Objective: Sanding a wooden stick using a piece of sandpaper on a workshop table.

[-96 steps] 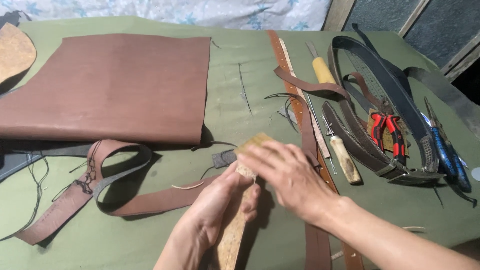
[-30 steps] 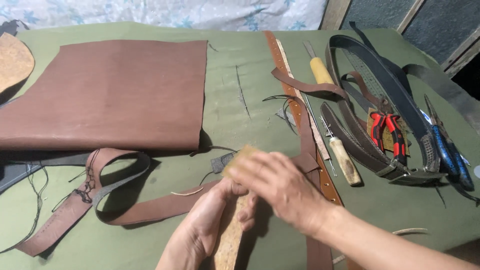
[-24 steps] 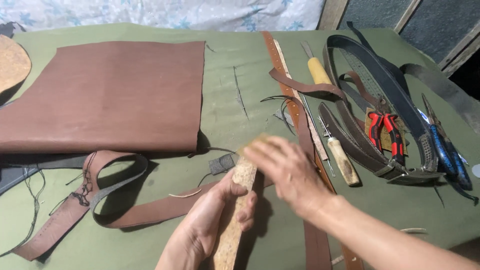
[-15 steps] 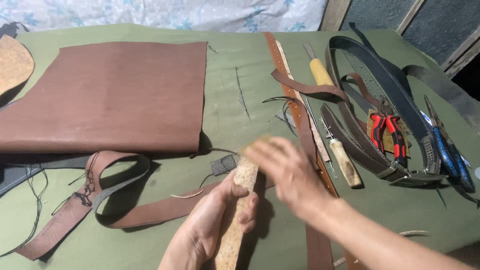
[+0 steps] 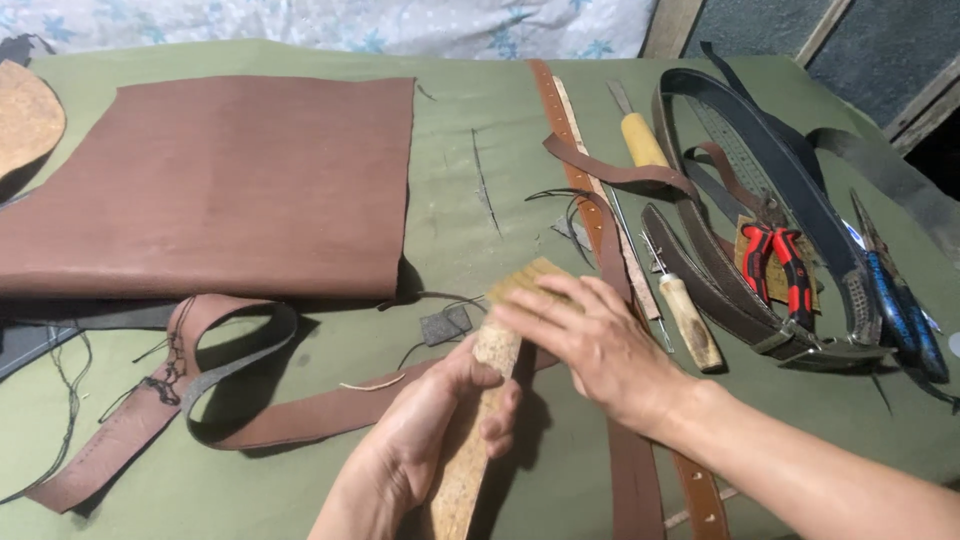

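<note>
My left hand point(image 5: 430, 430) is shut around the lower half of a long, pale, cork-like strip point(image 5: 495, 352) that points away from me over the green table cover point(image 5: 450, 150). At the strip's far end my right hand point(image 5: 600, 345) lies flat with its fingers stretched out, pressing down on the top face. What is under its palm is hidden. A long brown belt point(image 5: 565, 130) runs under my right wrist. A looped brown strap point(image 5: 230, 400) lies just left of my left hand.
A large brown leather sheet point(image 5: 220, 185) covers the left half. To the right lie a wooden-handled awl point(image 5: 690, 320), a yellow-handled tool point(image 5: 645, 140), red-handled pliers point(image 5: 780, 265), a black belt point(image 5: 760, 130) and a blue-handled tool point(image 5: 900, 310). A cork piece point(image 5: 25, 115) sits at the far left.
My right hand has been sliding back and forth along the strip's far end. It now sits slightly nearer than half a second ago. My left hand keeps its grip.
</note>
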